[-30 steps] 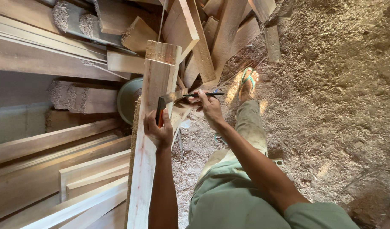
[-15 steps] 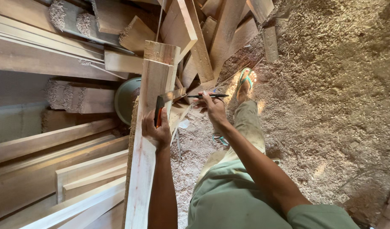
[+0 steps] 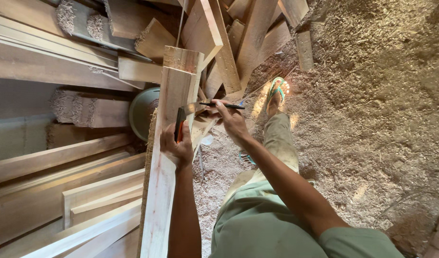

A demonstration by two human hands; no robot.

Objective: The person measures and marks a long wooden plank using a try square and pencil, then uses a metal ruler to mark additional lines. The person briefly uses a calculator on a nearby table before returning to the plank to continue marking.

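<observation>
A long pale wooden plank [image 3: 163, 181] runs from the bottom of the view up to the middle. My left hand [image 3: 177, 145] presses a try square with a black and orange handle [image 3: 181, 123] against the plank; its metal blade lies across the board. My right hand [image 3: 229, 118] holds a dark pencil [image 3: 222, 105] at the blade's edge, on the plank's right side.
Stacked planks [image 3: 61, 191] fill the left side, offcuts [image 3: 219, 38] pile at the top. A round green bucket [image 3: 142, 112] stands left of the plank. Sawdust [image 3: 372, 119] covers the ground at right. My foot in a green sandal [image 3: 278, 91] rests on it.
Both hands and the square have stayed at nearly the same spot on the plank; the pencil has shifted slightly along the blade.
</observation>
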